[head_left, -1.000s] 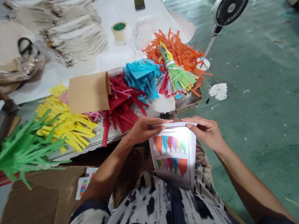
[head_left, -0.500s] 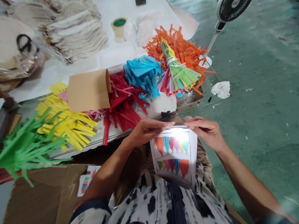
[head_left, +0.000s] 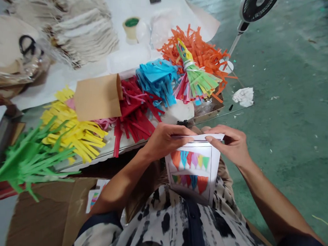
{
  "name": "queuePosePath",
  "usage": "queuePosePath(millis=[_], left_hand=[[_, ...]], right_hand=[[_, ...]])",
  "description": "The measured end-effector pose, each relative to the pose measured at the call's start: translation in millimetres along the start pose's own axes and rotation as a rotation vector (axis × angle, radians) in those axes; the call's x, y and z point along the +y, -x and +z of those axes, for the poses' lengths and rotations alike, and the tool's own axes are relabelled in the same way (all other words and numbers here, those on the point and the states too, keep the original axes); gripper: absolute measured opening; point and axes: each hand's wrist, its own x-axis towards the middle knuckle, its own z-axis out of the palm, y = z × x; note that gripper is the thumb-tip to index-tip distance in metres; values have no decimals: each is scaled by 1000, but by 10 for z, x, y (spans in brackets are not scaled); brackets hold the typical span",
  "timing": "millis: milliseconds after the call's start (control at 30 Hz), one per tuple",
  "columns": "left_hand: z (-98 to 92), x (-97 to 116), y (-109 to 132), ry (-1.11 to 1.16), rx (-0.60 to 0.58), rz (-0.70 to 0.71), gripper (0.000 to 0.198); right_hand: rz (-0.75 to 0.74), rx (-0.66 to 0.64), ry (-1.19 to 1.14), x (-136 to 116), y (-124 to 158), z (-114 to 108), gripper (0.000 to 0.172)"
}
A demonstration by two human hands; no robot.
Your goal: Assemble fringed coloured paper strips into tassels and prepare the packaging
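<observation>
Soft, even light, glare whitening the printed sheet point(head_left: 191, 170), edges bowed by wide-angle distortion.

Red paper fringe point(head_left: 133, 117) blocks left hand point(head_left: 168, 142); floor point(head_left: 288, 109) side passable.

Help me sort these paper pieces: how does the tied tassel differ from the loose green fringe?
The tied paper tassel mixes several colours; the loose green fringe is one green. The tassel has a white band round its neck; the fringe shows no binding. The tassel sits on orange fringe; the green fringe lies at far left. Both are cut into narrow strips.
</observation>
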Motion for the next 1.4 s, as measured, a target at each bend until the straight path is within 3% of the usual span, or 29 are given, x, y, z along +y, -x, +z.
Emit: queuePosePath(millis=[200,333,433,600,700,833,1067,1200,1400], left_hand=[[77,-37,-48,-48,48,14,22],[50,-49,-32,28,-57,46,25],[10,-20,-31,77,-94,-44,28],[30,-24,-31,117,6,-151,34],[44,-29,-15,59,15,-153,31],[26,49,23,-3,4,-127,29],[-35,186,105,-42,-45,-79,28],[-10,196,163,-123,12,-25,25],[46,234,197,-232,69,51,21]], right_hand=[[-66,-105,45,-4,-50,-115,23],[-22,-126,30,41,-31,-172,17],[-11,-119,51,56,-23,-187,18],[-36,-156,42,-25,-25,-207,18],[85,-173,40,-136,-7,-189,24],[281,-83,43,-308,24,-102,24],[249,-72,75,-475,63,-44,14],[338,-30,45,-476,83,-37,16],[524,7,-192,-482,107,-30,24]])
